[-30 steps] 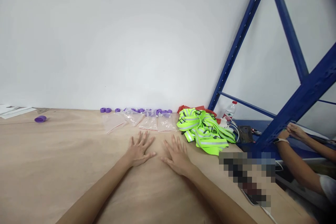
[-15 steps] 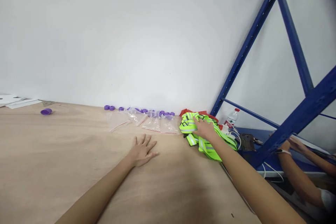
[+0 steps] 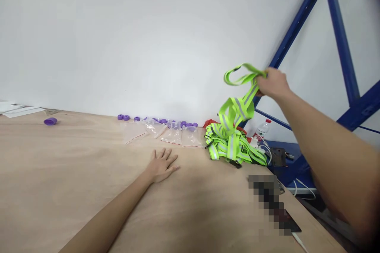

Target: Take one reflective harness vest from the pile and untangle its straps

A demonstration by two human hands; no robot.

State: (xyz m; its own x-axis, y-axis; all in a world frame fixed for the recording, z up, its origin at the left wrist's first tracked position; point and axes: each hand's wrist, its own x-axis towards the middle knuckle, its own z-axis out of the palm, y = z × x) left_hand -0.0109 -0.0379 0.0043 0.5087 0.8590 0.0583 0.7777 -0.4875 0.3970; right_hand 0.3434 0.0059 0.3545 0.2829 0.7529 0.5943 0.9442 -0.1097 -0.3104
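My right hand [image 3: 272,84] is raised high at the right, closed on a neon-yellow reflective vest strap [image 3: 237,106] that hangs down from it. The strap's lower end still touches the pile of reflective vests [image 3: 231,146] lying on the wooden table [image 3: 74,174] near the wall. My left hand [image 3: 160,164] lies flat on the table with its fingers spread, holding nothing. It rests just in front of several clear plastic bags [image 3: 169,134].
Purple caps [image 3: 123,117] line the wall behind the bags, and one more purple cap [image 3: 50,121] sits far left near white papers [image 3: 14,108]. A blue metal rack [image 3: 341,47] stands at the right, with a water bottle [image 3: 260,128] and cables [image 3: 267,150] beside it.
My right hand left the table, reached onto the vest pile, then closed on a strap and lifted it high. My left hand stayed flat in place.
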